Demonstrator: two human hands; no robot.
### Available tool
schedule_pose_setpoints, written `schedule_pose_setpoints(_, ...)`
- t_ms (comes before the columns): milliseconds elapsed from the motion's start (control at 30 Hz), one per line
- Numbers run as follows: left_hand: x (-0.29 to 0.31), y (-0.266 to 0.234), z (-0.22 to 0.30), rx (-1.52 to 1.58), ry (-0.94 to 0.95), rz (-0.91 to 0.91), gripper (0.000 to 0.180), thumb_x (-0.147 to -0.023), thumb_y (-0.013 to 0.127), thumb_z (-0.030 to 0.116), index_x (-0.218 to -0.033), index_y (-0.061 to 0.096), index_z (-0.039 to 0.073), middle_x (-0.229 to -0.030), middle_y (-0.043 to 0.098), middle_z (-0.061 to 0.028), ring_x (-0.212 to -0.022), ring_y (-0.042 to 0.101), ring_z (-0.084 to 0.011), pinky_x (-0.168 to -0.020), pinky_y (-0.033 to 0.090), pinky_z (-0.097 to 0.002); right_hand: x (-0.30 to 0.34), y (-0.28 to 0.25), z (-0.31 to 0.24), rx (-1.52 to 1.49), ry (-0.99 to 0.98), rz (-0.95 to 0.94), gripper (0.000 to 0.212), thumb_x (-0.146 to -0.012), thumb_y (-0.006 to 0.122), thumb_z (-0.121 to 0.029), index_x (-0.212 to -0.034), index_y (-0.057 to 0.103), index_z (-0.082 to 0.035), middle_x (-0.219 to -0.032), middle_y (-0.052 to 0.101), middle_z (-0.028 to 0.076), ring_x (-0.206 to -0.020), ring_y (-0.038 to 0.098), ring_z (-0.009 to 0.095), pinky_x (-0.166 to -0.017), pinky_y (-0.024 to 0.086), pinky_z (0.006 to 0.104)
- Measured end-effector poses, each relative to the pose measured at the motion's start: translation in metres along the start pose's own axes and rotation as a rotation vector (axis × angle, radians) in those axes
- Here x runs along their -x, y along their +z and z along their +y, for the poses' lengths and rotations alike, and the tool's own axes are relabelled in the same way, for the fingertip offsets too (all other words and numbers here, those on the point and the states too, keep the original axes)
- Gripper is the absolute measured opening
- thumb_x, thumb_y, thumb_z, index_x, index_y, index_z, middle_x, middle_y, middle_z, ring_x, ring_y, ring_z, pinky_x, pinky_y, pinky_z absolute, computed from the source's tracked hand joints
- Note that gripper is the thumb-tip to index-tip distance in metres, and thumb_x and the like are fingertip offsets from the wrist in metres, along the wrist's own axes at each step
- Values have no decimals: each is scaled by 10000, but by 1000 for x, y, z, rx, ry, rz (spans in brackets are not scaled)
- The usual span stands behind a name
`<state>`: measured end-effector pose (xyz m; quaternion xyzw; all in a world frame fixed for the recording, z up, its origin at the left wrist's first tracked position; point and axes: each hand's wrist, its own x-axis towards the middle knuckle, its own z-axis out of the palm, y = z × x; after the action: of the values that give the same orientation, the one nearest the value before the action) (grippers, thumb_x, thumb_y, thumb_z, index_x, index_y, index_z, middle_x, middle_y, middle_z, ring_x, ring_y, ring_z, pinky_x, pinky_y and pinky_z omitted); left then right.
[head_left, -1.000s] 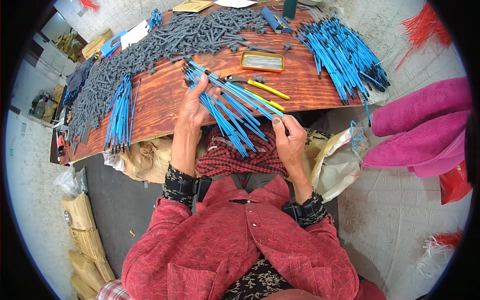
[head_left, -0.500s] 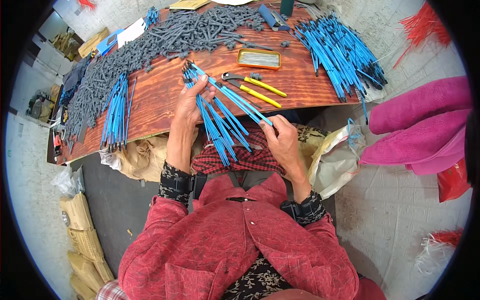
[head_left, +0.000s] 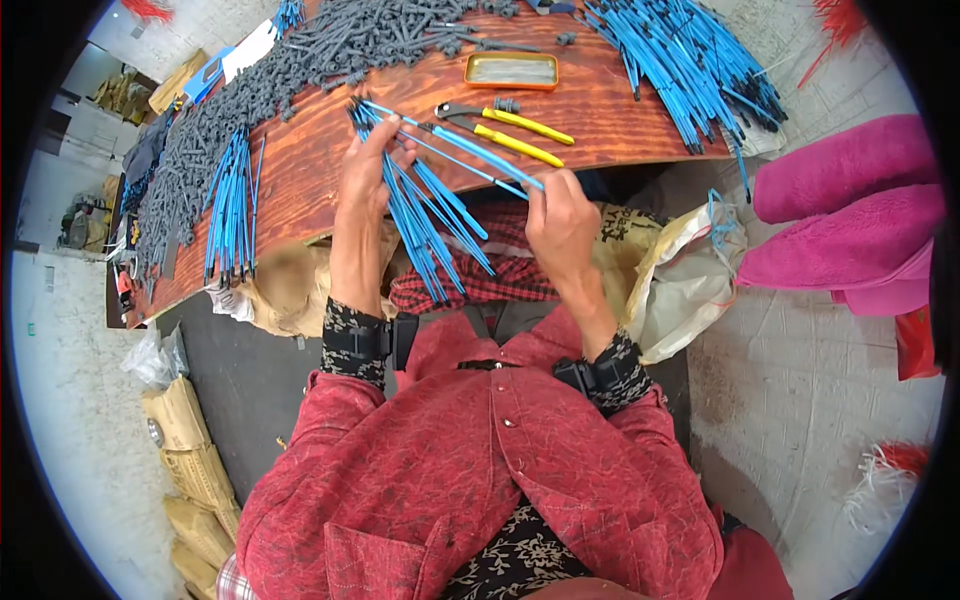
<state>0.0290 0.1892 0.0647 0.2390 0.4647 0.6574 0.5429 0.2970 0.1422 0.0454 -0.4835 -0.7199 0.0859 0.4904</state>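
My left hand (head_left: pixel 372 168) is closed round the upper end of a fanned bundle of thin blue sticks with black tips (head_left: pixel 418 235), which hang down over my lap. My right hand (head_left: pixel 563 212), to the right and a little lower, pinches the end of a blue stick (head_left: pixel 485 156) that slants across from my left hand. A second thin stick runs just below that one, and whether my right fingers touch it is hard to tell. Pliers with yellow handles (head_left: pixel 520 150) lie on the table beyond my hands.
A wooden table (head_left: pixel 310 165) spans the far side. On it are a heap of dark grey plastic parts (head_left: pixel 230 130), a tin of thin metal pins (head_left: pixel 511 71), a small blue stick bundle (head_left: pixel 232 205) and a large blue stick pile (head_left: pixel 690 75). A white sack (head_left: pixel 685 290) stands at right.
The view has shifted, so the table sits higher in the picture. My right hand still holds the stick end, and the sticks between my hands have spread slightly apart.
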Motion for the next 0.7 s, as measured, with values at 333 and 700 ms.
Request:
schedule_pose_setpoints(333,36,10,7,415,-76,-428,230,-992,632,178,-1205,586,105,-945,622,-30,-881,599,-200,-766,569,-352,33,1,22,-1155,984,-864,285,-1012,592,-292,-1005,620,-8,-742,613,28,-567,585,95,-459,434,230)
schedule_pose_setpoints(700,83,49,10,115,-187,-324,291,-979,663,226,-1232,580,110,-1164,674,-93,-1021,667,-239,-879,565,-408,-34,-7,-28,-462,-206,-488,939,-631,888,-417,-1361,439,-35,-1278,549,197,-1227,519,405,-1033,405,492)
